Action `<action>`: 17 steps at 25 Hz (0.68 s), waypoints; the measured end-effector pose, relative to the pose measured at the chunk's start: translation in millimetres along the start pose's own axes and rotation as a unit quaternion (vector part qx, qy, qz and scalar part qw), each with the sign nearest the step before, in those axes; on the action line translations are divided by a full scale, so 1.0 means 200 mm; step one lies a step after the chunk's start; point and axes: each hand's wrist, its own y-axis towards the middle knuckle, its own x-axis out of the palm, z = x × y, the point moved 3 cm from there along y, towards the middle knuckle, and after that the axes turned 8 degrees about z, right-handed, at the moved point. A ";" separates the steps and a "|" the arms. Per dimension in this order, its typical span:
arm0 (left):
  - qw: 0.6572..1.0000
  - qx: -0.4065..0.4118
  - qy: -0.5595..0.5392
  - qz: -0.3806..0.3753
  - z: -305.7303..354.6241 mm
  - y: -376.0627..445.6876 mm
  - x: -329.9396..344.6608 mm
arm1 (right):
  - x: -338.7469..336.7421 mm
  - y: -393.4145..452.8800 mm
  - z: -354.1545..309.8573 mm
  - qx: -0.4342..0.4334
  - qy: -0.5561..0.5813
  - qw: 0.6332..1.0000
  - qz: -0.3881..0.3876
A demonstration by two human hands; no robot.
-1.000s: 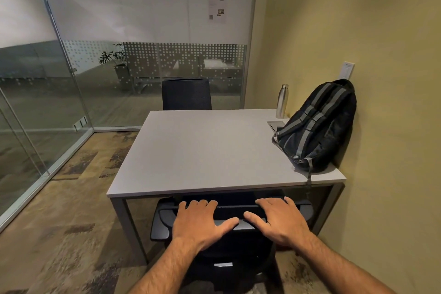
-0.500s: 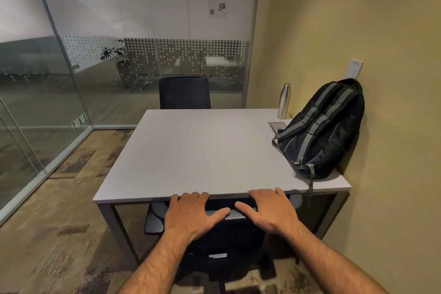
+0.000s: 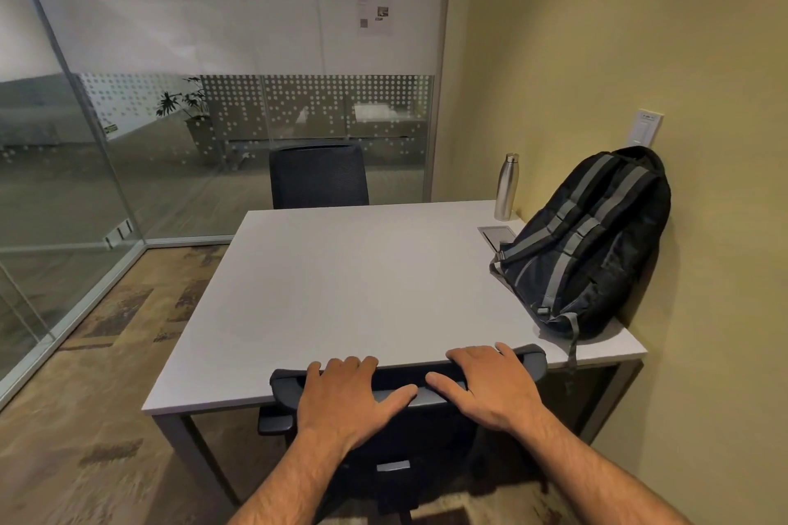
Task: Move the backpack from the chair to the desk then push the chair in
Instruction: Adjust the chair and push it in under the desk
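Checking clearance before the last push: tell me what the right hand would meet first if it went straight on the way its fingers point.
Likely nothing soon: the right hand on the black office chair's backrest points over the bare grey desk top. The black backpack sits off to its right, though depth is uncertain.

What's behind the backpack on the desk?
The backpack leans on the yellow wall, and a white wall plate pokes out above it. A metal bottle stands further back. The wall right behind it is covered.

Backpack (image 3: 588,243) on desk (image 3: 341,281), right side
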 end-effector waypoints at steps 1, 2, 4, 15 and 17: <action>1.000 0.003 0.000 -0.001 -0.01 0.02 0.00 | 0.00 0.02 -0.01 0.002 0.000 1.000 -0.001; 1.000 0.005 0.000 -0.001 -0.02 0.05 0.01 | 0.00 0.04 -0.01 0.004 0.001 1.000 -0.002; 1.000 0.007 0.004 -0.004 -0.04 0.10 0.02 | 0.00 0.08 -0.02 0.005 0.005 1.000 0.000; 1.000 -0.005 0.009 0.014 -0.01 0.20 0.02 | 0.00 0.20 0.05 -0.013 0.019 1.000 -0.004; 1.000 -0.006 0.011 0.013 -0.01 0.20 0.03 | 0.01 0.20 0.05 -0.015 0.018 1.000 -0.004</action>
